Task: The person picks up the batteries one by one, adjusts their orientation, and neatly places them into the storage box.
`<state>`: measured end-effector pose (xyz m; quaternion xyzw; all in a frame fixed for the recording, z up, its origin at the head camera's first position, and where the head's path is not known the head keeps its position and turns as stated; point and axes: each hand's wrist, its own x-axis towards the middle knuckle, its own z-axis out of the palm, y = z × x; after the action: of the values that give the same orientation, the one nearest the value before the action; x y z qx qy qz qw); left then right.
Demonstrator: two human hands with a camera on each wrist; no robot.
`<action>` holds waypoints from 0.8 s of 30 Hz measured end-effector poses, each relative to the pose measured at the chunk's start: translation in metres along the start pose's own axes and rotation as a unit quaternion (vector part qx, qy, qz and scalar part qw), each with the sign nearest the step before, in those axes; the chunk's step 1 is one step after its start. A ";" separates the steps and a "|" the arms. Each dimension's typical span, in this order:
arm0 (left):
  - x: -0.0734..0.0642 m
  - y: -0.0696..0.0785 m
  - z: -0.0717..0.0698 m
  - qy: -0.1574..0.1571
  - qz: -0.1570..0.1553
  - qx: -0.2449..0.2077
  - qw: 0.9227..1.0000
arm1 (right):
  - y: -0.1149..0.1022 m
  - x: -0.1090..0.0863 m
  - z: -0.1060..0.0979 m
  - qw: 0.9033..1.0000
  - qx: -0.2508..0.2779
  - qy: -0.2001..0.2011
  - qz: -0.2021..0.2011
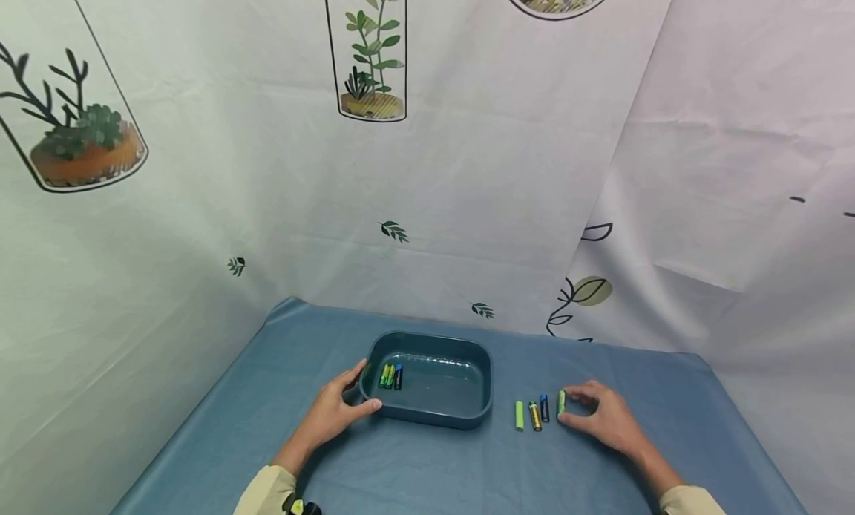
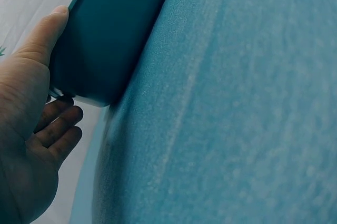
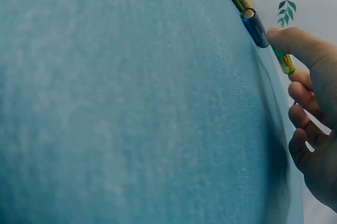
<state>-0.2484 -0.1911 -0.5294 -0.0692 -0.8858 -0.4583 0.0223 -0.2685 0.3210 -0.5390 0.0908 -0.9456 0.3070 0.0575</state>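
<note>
My left hand [image 1: 332,409] grips the left end of a dark teal rectangular dish [image 1: 434,417], thumb at its near corner and fingers on the far side of the end. In the left wrist view, the thumb [image 2: 50,29] lies along the dish wall [image 2: 105,39]. Three batteries, two of them green and one dark blue battery [image 1: 398,377], lie side by side inside at the left. Right of the dish, my right hand [image 1: 604,415] pinches a green battery [image 1: 561,402] between thumb and fingers. Beside it lie a dark blue battery [image 1: 544,408], a gold-and-black battery [image 1: 535,416] and a light green battery [image 1: 519,415].
A blue cloth [image 1: 414,470] covers the table. Behind it and at both sides hangs a pale curtain [image 1: 467,203] printed with plants and leaves.
</note>
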 end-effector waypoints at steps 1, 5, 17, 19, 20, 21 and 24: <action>0.000 0.000 0.000 0.000 0.001 0.001 1.000 | 0.000 0.000 -0.001 1.000 -0.001 0.003 -0.003; 0.000 0.000 -0.001 0.002 0.004 0.001 1.000 | -0.003 -0.001 -0.006 1.000 -0.003 0.011 -0.010; 0.000 0.000 -0.001 0.002 0.009 0.004 1.000 | -0.021 0.002 -0.023 0.999 -0.016 0.023 -0.033; 0.000 0.000 -0.001 0.001 0.008 0.004 1.000 | -0.026 0.003 -0.026 0.999 -0.015 0.024 -0.037; 0.000 0.000 -0.001 0.001 0.008 0.004 1.000 | -0.029 0.004 -0.028 0.999 -0.014 0.024 -0.038; 0.000 0.000 0.000 0.002 0.008 0.003 1.000 | -0.031 0.005 -0.029 0.999 -0.014 0.023 -0.039; 0.000 0.000 0.000 0.002 0.009 0.002 1.000 | -0.039 0.008 -0.032 0.999 -0.016 0.021 -0.041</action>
<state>-0.2484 -0.1914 -0.5292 -0.0760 -0.8859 -0.4568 0.0278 -0.2662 0.3079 -0.4898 0.1221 -0.9444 0.2911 0.0917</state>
